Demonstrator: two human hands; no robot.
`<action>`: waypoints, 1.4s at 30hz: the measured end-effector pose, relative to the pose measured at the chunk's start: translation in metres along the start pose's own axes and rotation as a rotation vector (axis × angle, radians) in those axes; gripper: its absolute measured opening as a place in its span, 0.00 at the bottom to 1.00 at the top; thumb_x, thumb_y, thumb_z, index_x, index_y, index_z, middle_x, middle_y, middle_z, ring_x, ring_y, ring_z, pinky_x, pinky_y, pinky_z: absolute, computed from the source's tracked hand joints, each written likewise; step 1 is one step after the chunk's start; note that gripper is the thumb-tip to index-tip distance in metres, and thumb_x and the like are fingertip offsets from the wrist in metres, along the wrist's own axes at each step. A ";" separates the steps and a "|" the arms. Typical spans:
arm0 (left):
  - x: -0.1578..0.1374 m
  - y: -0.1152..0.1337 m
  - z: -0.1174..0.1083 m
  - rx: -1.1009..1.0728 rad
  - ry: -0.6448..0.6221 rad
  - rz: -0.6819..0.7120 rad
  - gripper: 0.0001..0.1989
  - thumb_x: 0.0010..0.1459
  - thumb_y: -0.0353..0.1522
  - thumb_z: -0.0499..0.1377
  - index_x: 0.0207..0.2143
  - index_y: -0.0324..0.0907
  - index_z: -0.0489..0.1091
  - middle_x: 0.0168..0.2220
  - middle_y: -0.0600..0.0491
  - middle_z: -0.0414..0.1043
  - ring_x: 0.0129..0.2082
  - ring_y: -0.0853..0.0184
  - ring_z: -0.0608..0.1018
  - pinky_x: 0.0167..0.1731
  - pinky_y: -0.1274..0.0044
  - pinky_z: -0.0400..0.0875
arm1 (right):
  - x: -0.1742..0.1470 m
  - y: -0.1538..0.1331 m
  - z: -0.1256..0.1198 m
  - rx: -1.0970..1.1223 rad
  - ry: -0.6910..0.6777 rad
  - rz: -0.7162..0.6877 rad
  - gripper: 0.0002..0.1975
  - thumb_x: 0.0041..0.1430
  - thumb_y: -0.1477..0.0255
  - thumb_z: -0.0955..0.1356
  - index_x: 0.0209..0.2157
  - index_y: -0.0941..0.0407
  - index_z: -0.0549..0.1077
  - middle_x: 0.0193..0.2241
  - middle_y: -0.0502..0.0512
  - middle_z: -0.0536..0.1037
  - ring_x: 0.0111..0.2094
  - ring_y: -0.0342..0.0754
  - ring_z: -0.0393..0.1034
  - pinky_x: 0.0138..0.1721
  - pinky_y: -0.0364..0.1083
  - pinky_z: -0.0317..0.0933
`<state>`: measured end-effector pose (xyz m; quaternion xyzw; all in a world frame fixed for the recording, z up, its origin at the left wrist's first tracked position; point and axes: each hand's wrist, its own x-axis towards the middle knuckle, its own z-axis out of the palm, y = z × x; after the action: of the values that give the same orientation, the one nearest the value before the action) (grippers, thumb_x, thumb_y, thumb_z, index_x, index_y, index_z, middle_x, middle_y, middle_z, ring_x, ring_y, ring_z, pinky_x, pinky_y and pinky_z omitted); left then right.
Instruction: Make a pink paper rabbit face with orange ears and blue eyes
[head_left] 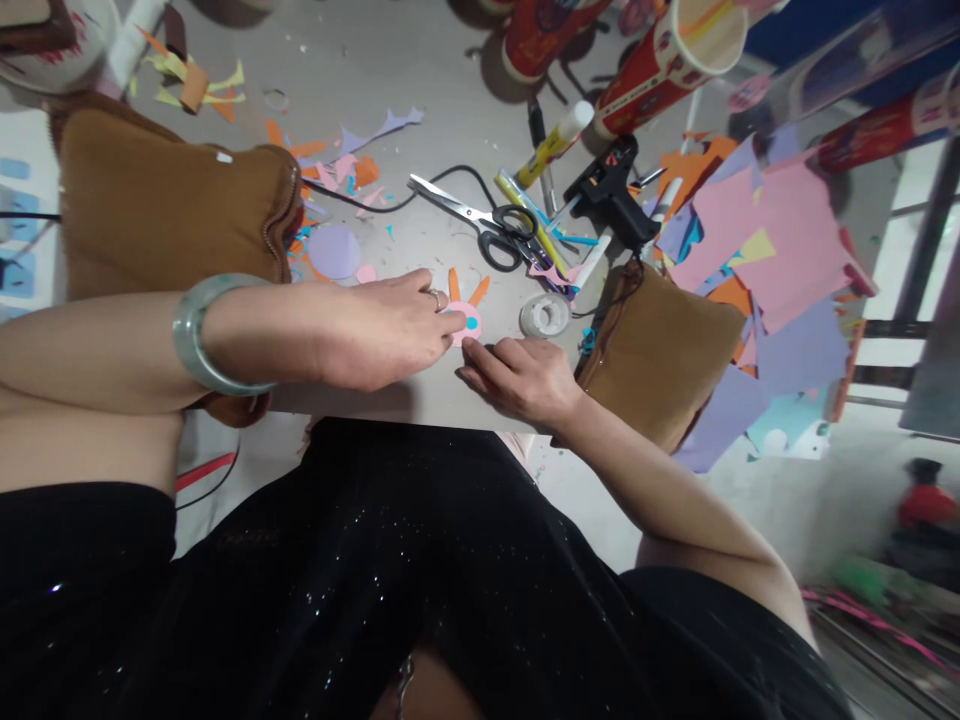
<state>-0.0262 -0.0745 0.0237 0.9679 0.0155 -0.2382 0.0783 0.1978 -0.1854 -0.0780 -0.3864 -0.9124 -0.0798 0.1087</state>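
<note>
Pink paper disc [463, 310] with two orange strips [478, 291], on the grey table [360, 50] near its front edge, between both hands

Small and round, it carries a bright blue dot [472, 323]; the strips, narrow and tapered, splay from its top in a V; the left hand's [390, 335] bent fingers overlap its left side; the right hand's [529, 378] extended fingertip meets its lower edge; whether either pinches it, I cannot tell.
</note>
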 end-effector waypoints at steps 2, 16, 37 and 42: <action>0.000 -0.001 0.001 0.021 -0.020 0.005 0.13 0.59 0.24 0.56 0.44 0.41 0.76 0.49 0.47 0.74 0.42 0.61 0.76 0.45 0.67 0.65 | 0.002 0.000 -0.001 0.006 0.065 -0.018 0.18 0.72 0.62 0.65 0.51 0.61 0.77 0.25 0.49 0.70 0.25 0.43 0.58 0.29 0.47 0.51; -0.001 -0.005 0.012 0.028 0.032 0.029 0.15 0.54 0.21 0.55 0.42 0.38 0.76 0.45 0.48 0.75 0.39 0.64 0.73 0.47 0.69 0.65 | -0.002 0.003 0.003 0.065 0.012 0.060 0.20 0.72 0.58 0.64 0.50 0.59 0.76 0.26 0.51 0.74 0.25 0.43 0.62 0.28 0.47 0.51; -0.001 -0.004 0.012 -0.090 0.064 0.009 0.18 0.57 0.24 0.56 0.49 0.40 0.74 0.50 0.47 0.75 0.45 0.59 0.75 0.48 0.68 0.64 | 0.001 0.000 0.002 0.084 0.043 0.141 0.16 0.71 0.61 0.65 0.45 0.59 0.78 0.26 0.51 0.75 0.25 0.43 0.61 0.28 0.47 0.51; -0.004 -0.010 0.004 -0.101 -0.033 0.016 0.17 0.53 0.20 0.56 0.44 0.39 0.76 0.49 0.47 0.76 0.43 0.59 0.77 0.48 0.67 0.65 | 0.000 -0.001 0.005 0.081 0.117 0.155 0.13 0.69 0.62 0.67 0.39 0.57 0.76 0.25 0.50 0.75 0.25 0.42 0.62 0.27 0.45 0.53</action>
<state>-0.0323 -0.0648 0.0210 0.9588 0.0183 -0.2524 0.1294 0.1962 -0.1847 -0.0827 -0.4456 -0.8744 -0.0566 0.1832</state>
